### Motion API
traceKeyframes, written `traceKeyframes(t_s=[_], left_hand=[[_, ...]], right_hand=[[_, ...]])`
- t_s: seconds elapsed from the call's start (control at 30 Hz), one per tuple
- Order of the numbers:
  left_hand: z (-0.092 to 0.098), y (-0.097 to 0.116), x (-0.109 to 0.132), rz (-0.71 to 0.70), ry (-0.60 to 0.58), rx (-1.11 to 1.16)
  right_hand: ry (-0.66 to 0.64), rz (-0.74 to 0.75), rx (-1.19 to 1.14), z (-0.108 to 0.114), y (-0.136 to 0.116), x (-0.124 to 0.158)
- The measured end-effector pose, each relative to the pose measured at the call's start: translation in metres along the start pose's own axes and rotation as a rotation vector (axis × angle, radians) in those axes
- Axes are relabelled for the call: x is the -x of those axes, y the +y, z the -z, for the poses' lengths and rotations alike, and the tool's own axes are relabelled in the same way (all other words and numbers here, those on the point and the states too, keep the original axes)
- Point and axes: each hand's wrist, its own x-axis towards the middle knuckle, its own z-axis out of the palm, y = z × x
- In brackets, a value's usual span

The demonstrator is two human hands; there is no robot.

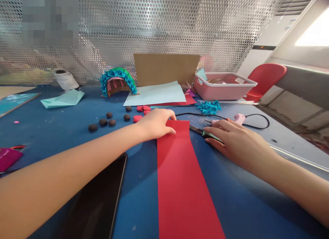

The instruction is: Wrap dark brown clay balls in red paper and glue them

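A long red paper strip [183, 184] lies lengthwise on the blue table before me. At its far end my left hand [157, 123] grips it, thumb on top and fingertips curled at the far edge. Just right of that end are dark-bladed scissors [196, 129] with mint green handles, blades pointing at the strip. My right hand [235, 138] has its fingers and thumb around the handles, which it partly covers. Beyond that hand rests a pink glue gun [239, 119] with a black cord.
A black tablet-like slab [97, 201] lies under my left forearm. Several dark balls [103, 122] and red lumps [137, 118] sit further back. Behind them stand a blue-frilled arch [117, 78], pale blue paper [159, 93], cardboard [167, 69] and a pink basket [223, 90]. Blue crumpled paper [209, 107] lies right.
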Motion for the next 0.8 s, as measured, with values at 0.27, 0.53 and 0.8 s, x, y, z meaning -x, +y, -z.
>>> traceKeyframes(t_s=[0.27, 0.53, 0.8], left_hand=[[-0.005, -0.013, 0.007, -0.067, 0.091, -0.018], [-0.013, -0.023, 0.01, -0.218, 0.39, -0.024], [-0.021, 0.03, 0.039, -0.346, 0.488, 0.267]], right_hand=[[0.058, 0.071, -0.016, 0.005, -0.007, -0.004], [0.138, 0.074, -0.109, 0.006, -0.012, -0.005], [0.177, -0.215, -0.906, 0.019, -0.029, -0.006]])
